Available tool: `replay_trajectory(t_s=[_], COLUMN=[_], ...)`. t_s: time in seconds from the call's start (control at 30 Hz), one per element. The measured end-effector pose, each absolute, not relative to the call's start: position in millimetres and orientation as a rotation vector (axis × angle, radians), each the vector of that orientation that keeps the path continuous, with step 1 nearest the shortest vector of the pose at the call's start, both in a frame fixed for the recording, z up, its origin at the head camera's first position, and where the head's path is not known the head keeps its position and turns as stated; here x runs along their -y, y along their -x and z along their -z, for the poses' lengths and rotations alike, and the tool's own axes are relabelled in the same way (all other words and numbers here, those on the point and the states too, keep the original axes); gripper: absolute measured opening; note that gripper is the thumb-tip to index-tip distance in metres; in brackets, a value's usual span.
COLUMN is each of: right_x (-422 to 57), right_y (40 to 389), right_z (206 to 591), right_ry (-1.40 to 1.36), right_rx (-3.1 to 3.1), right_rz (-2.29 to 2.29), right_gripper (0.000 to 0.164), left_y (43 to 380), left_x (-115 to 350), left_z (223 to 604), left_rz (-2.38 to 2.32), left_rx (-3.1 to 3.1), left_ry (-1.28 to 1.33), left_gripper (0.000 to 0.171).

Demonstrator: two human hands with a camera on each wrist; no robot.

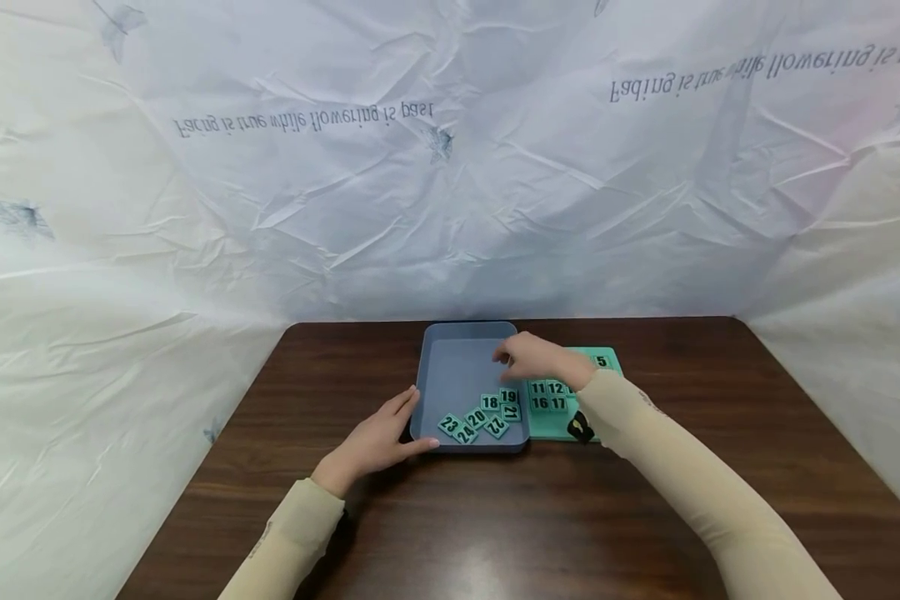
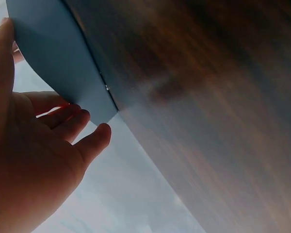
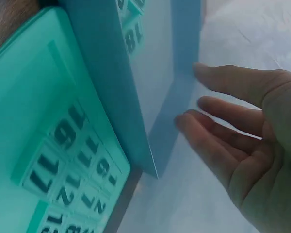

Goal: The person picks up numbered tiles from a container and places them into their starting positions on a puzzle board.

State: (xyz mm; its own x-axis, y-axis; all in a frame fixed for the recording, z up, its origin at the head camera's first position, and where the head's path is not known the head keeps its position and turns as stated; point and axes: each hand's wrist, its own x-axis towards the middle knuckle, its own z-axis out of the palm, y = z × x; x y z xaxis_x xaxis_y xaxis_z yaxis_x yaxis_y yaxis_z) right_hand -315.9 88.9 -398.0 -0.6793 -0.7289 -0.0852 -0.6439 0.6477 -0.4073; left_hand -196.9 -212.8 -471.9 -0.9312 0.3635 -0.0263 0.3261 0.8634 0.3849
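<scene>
A blue-grey tray holds several loose green number tiles, among them 18, 19 and 23, in its front part. My left hand rests at the tray's front left corner, thumb at the front rim and fingers along the left side. In the left wrist view its fingers lie against the outer wall. Above the tray's right side is my right hand, fingers loosely bent with a gap to the thumb and nothing between them. A green number board stands right of the tray, partly hidden by the right forearm.
Rows of number tiles sit in the board, 16 and 17 in the lowest visible row. A small black and gold item is at the board's front. The brown wooden table ends at a white printed sheet behind.
</scene>
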Motion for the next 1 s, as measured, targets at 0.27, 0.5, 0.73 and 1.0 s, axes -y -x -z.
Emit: replay_trajectory(t_s=[0.27, 0.5, 0.73, 1.0], right_x=[-59, -47, -49, -48], right_y=[307, 297, 292, 293], right_z=[412, 420, 424, 423], right_ry=[1.102, 0.933, 0.871, 0.959], right_rx=[-2.593, -2.613, -2.639, -2.651], right_rz=[0.267, 0.206, 0.211, 0.196], right_gripper=[0.03, 0.038, 0.039, 0.021], left_y=[194, 194, 193, 194], left_x=[214, 214, 214, 213], left_z=[473, 471, 470, 470], left_rz=[-0.589, -0.604, -0.614, -0.603], left_rx=[-2.922, -2.921, -2.921, -2.92], left_ry=[-0.532, -0.529, -0.516, -0.535], left_gripper=[0.101, 0.1, 0.1, 0.101])
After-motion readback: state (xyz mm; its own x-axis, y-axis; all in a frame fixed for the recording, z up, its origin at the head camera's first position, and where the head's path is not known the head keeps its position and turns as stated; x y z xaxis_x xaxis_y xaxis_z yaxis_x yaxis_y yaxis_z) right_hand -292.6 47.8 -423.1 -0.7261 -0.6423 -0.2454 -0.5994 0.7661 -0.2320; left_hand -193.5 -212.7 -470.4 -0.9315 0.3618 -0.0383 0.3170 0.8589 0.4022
